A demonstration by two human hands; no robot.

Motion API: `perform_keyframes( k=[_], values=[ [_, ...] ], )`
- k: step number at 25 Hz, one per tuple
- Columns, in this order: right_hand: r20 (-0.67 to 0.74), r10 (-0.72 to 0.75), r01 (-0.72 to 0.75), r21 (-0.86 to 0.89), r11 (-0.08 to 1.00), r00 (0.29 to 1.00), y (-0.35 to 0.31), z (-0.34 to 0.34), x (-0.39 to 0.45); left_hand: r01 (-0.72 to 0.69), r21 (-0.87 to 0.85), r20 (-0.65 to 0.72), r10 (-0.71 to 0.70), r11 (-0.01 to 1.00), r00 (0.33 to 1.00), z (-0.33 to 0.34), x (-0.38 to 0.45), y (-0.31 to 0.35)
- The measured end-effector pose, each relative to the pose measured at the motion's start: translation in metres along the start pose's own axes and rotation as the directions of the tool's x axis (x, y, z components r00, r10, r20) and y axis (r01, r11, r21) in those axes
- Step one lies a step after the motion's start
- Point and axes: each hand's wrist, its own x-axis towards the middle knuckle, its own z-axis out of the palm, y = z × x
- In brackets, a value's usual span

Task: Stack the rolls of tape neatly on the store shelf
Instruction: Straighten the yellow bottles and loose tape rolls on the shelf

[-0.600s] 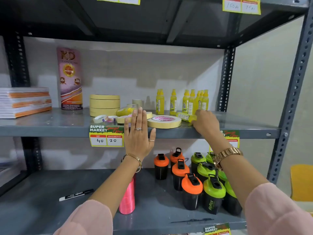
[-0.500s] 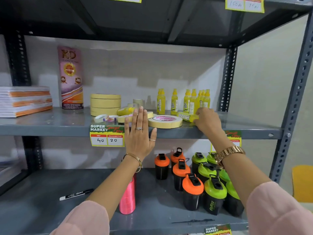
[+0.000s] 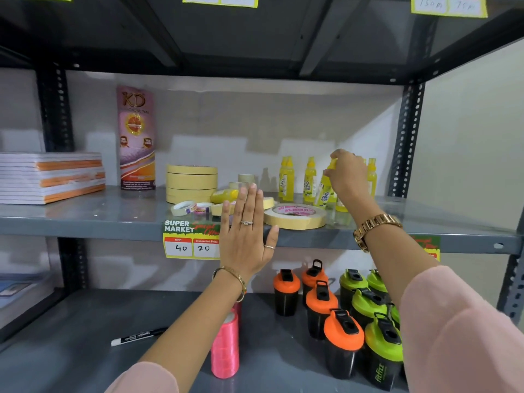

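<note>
Tape rolls are only partly sorted: one neat stack (image 3: 191, 183) sits up-left of the flat, open left hand (image 3: 246, 234), while a wide loose roll (image 3: 295, 216) and smaller ones (image 3: 184, 208) lie around it. Right hand (image 3: 344, 173) is pinching a glue bottle (image 3: 325, 191), so most stacking's left, I'd say.

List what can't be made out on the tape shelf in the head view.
- Tape rolls behind the left hand: the hand covers them; count unclear.
- Price tag: right edge hidden by the left hand.
- Glue bottle in the right hand: fingers cover its cap.
- Big tape roll: core print too blurred to read.
- Top tags: cut off by the frame edge.
</note>
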Motion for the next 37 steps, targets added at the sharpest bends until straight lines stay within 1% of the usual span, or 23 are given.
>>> perform_keyframes(
  k=[5, 8, 14, 21, 23, 26, 30, 33, 37],
  values=[
    [0.015, -0.044, 0.045, -0.037, 0.998, 0.999, 0.000, 0.008, 0.014, 0.011, 0.008, -0.020, -0.011, 1.000, 1.000, 0.000, 0.000, 0.001],
    [0.030, -0.028, 0.029, -0.023, 0.999, 0.999, 0.003, 0.012, 0.018, 0.011, 0.003, -0.020, -0.011, 1.000, 1.000, 0.001, 0.000, 0.001],
    [0.101, 0.015, -0.017, 0.019, 1.000, 0.995, 0.012, 0.015, 0.016, 0.025, -0.009, 0.000, -0.025, 1.000, 1.000, 0.000, -0.001, 0.002],
    [0.066, 0.037, -0.041, 0.054, 0.998, 0.997, 0.012, 0.011, -0.003, 0.046, -0.029, 0.055, -0.044, 0.999, 0.998, -0.005, -0.002, 0.003],
    [0.056, -0.003, 0.000, 0.050, 0.999, 0.998, 0.005, 0.010, -0.010, 0.057, -0.036, 0.076, -0.054, 0.998, 0.996, -0.008, -0.002, 0.004],
    [0.095, -0.091, 0.086, 0.052, 0.995, 0.991, -0.011, 0.010, -0.022, 0.064, -0.047, 0.112, -0.058, 0.997, 0.992, -0.016, -0.006, 0.000],
    [0.136, -0.182, 0.174, 0.068, 0.982, 0.974, -0.042, 0.013, -0.034, 0.108, -0.053, 0.161, -0.098, 0.993, 0.982, -0.031, -0.012, -0.027],
    [0.155, -0.207, 0.196, 0.083, 0.977, 0.966, -0.065, 0.019, -0.043, 0.084, -0.038, 0.180, -0.076, 0.996, 0.981, -0.042, -0.014, -0.054],
    [0.197, -0.195, 0.172, 0.130, 0.977, 0.961, -0.093, 0.033, -0.049, 0.053, -0.039, 0.191, -0.044, 0.998, 0.981, -0.053, -0.013, -0.083]
  ],
)
